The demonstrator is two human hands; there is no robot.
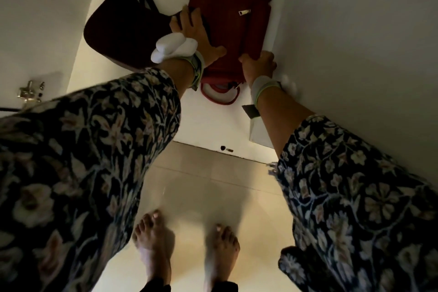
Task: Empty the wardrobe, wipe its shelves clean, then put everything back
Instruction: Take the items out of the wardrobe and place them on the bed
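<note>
Head view, looking down into the bottom of the wardrobe (355, 31).

1. Wardrobe: white walls and a white base shelf (213, 123), which meets a pale tiled floor (201, 185).
2. Floral sleeves (94, 149), dark with pale flowers, one on each forearm.
3. Red bag (227, 7), the task item: flat on the shelf against the right wall, zip pull on its face, its looped handle (219, 99) pointing toward the person.
4. Dark bag (123, 31): just left of the red bag and touching it, straps trailing toward the back.
5. Bare feet (151, 239) on the tiles.
6. Left hand (196, 31): fingers wrapped over the red bag's left edge, thumb pressed on its face.
7. Right hand (259, 64): fingers curled round the bag's near right corner.
8. White cloth (174, 46): bunched at the left wrist.
9. Metal hinge (29, 93), far left.
</note>
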